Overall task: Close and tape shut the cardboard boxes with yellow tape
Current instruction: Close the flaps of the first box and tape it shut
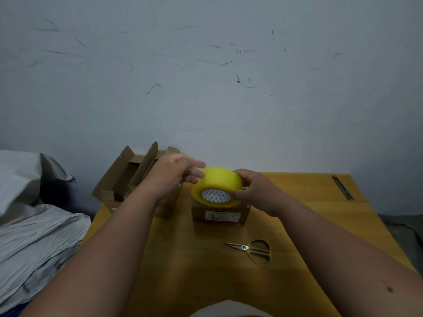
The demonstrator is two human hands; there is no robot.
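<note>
Closest to the camera there's a bit of white and orange clothing at the bottom edge, then both bare forearms reaching out over a yellowish wooden worktop (297,202). Lying flat on it, right of centre and well apart from either hand, is a pair of scissors (253,250) with yellow handles, blades pointing left.

Further out is the main action: a fat roll of yellow tape (217,187) held up in the air, just above a closed small cardboard box (220,215) with a white label on its near side. The roll's tilted so the patterned white core faces the camera. The right hand (250,189) has it from the right side, thumb on the near face by the core and fingers wrapped around the back, so that grip is firmly on the roll. The left hand (175,173) comes in from the left with its wrist bent, fingertips at the top-left edge of the roll. It looks like they're touching or picking at the tape surface, but it's blurry, so I honestly can't tell if that grip is pinching anything or just resting there.

Behind the left hand sit open cardboard boxes (128,175) at the worktop's far-left corner, flaps sticking up. A thin dark metal strip (343,187) lies near the far-right edge. Off to the left there's crumpled grey fabric (39,236), and a scuffed pale wall (206,76) is behind everything.
</note>
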